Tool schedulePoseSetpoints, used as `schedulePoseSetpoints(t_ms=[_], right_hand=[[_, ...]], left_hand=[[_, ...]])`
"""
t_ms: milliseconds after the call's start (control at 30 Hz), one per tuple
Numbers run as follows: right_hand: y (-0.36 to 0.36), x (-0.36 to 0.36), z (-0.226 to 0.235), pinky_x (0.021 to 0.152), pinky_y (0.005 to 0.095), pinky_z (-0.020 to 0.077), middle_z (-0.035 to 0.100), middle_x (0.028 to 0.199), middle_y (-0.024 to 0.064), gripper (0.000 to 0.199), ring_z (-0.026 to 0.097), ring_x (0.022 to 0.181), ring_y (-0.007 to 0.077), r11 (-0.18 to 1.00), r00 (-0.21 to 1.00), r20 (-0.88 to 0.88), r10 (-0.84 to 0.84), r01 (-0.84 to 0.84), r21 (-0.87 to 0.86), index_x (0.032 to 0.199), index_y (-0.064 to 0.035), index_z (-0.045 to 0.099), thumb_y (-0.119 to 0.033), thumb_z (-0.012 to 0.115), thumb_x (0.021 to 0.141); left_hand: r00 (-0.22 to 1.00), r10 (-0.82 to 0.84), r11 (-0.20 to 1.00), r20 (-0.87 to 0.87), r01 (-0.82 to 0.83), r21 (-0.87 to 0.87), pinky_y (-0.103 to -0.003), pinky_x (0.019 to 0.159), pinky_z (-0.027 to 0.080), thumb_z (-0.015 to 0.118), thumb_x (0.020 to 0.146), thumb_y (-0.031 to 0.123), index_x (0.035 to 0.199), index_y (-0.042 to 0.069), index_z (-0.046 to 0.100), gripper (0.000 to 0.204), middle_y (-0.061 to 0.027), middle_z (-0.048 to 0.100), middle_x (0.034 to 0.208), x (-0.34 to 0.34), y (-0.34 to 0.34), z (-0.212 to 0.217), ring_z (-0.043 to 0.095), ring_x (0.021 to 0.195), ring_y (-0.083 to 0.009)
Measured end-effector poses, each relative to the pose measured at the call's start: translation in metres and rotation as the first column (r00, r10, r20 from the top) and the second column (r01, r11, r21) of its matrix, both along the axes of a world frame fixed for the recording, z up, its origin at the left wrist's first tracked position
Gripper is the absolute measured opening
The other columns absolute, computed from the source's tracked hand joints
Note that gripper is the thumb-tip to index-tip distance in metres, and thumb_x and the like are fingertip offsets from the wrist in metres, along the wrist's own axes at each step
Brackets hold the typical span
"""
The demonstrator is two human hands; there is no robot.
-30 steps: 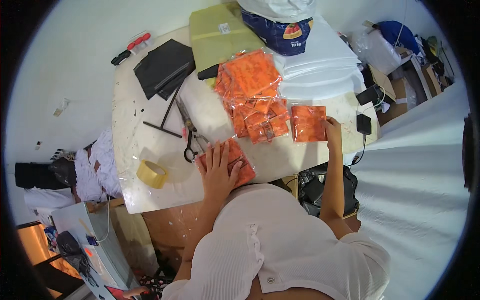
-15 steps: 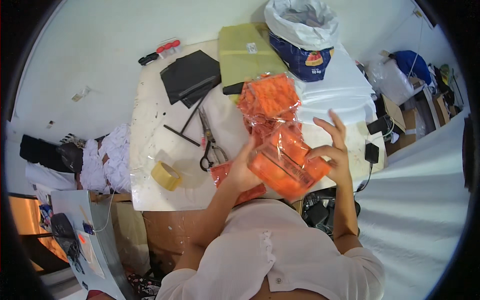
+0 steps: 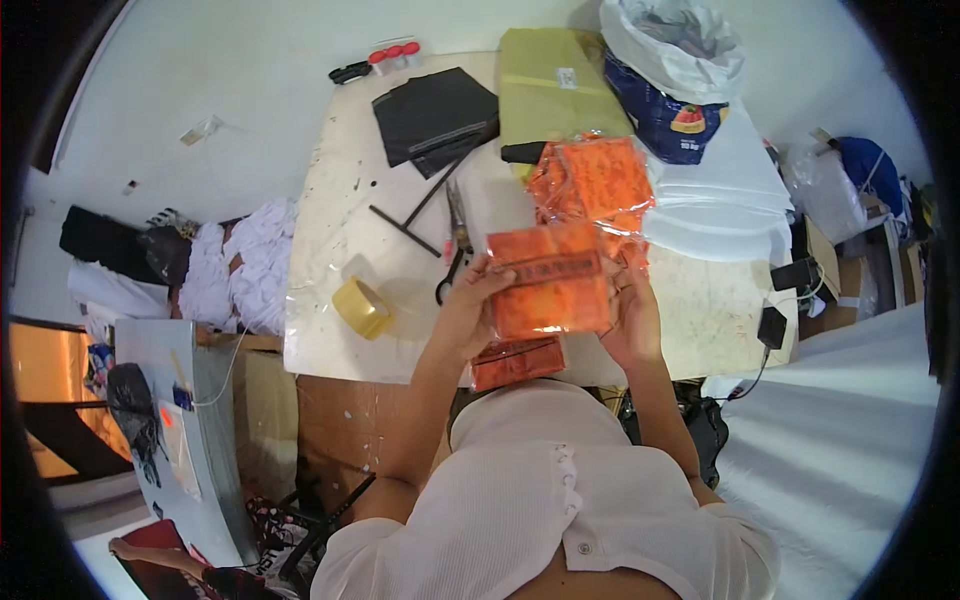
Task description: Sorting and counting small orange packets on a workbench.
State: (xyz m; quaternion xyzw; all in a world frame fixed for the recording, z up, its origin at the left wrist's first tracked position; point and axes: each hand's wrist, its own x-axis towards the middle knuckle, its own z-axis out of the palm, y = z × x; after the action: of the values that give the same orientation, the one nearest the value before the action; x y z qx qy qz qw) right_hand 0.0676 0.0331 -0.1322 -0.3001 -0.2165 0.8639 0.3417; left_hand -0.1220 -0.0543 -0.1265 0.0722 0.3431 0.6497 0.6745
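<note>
A flat orange packet in clear plastic (image 3: 552,305), with a dark printed strip across it, is held up level over the table's near edge. My left hand (image 3: 468,308) grips its left side, thumb on top. At the right edge my right hand (image 3: 634,312) is closed on the same packet, its fingertips partly behind it. Just below, a darker orange packet (image 3: 518,363) lies at the table edge. Beyond the held packet sits a pile of orange plastic-wrapped packets (image 3: 600,180). Scissors (image 3: 457,215) lie left of the packet, their handles partly hidden by my left hand.
On the white table (image 3: 700,300) are a yellow tape roll (image 3: 362,308), black plastic bags (image 3: 430,115), a black T-shaped rod (image 3: 405,230) and a yellow-green package (image 3: 550,75). A blue-and-white sack (image 3: 665,110) stands far right. Another person's arm (image 3: 160,557) shows at lower left.
The packet has turned from tilted to level. My right hand, fingers spread before, now grips its right edge. The whole view has shifted, moving the table things rightward.
</note>
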Motion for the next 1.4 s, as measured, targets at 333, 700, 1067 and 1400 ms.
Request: schedulePoseSetpoints(t_ms=[333, 700, 1067, 1400], right_hand=[[-0.025, -0.012, -0.036, 0.051, 0.0212, 0.0408, 0.059, 0.069, 0.0009, 0.035, 0.053, 0.057, 0.0062, 0.705, 0.774, 0.617, 0.144, -0.518, 0.484, 0.118, -0.0044, 0.044, -0.008, 0.058, 0.087], [-0.027, -0.006, -0.03, 0.055, 0.0286, 0.0437, 0.061, 0.072, 0.0095, 0.043, 0.058, 0.062, 0.0142, 0.552, 0.59, 0.806, 0.043, -0.687, 0.473, 0.116, 0.0014, 0.044, -0.015, 0.065, 0.082], [-0.04, -0.039, -0.029, 0.102, 0.0479, 0.0263, 0.046, 0.126, 0.0176, 0.043, 0.038, 0.121, 0.0365, -0.063, 0.678, 0.639, -0.364, -0.702, 0.71, 0.125, -0.0014, 0.046, -0.02, 0.053, 0.087], [-0.046, -0.046, -0.073, 0.11, 0.0471, 0.0158, 0.034, 0.141, 0.0136, 0.05, 0.025, 0.133, 0.0334, -0.143, 0.59, 0.677, -0.44, -0.79, 0.596, 0.136, -0.0056, 0.037, -0.027, 0.043, 0.091]], left_hand=[[0.879, -0.021, 0.942, -0.476, -0.141, -0.303, -0.021, 0.072, 0.047, 0.047, 0.095, 0.022, 0.115, 0.008, 0.053, 0.025, -0.0003, 0.059, 0.102, -0.001, -0.071, -0.041, 0.056, 0.09, -0.0073], [0.474, -0.17, 0.927, -0.864, -0.22, -0.304, -0.025, 0.061, 0.047, 0.062, 0.087, 0.014, 0.134, 0.002, 0.036, 0.055, -0.0103, 0.058, 0.099, -0.003, -0.076, -0.05, 0.056, 0.078, -0.0121], [-0.32, -0.316, 0.947, -0.893, -0.168, -0.275, -0.054, 0.108, 0.005, 0.038, 0.094, 0.032, 0.141, 0.008, 0.029, 0.054, -0.0135, 0.024, 0.146, 0.039, -0.063, -0.064, 0.016, 0.136, -0.0337], [-0.399, -0.232, 0.971, -0.887, -0.146, -0.188, -0.055, 0.108, 0.008, 0.036, 0.091, 0.027, 0.142, 0.009, 0.028, 0.054, -0.0115, 0.021, 0.149, 0.038, -0.058, -0.091, 0.013, 0.138, -0.0334]])
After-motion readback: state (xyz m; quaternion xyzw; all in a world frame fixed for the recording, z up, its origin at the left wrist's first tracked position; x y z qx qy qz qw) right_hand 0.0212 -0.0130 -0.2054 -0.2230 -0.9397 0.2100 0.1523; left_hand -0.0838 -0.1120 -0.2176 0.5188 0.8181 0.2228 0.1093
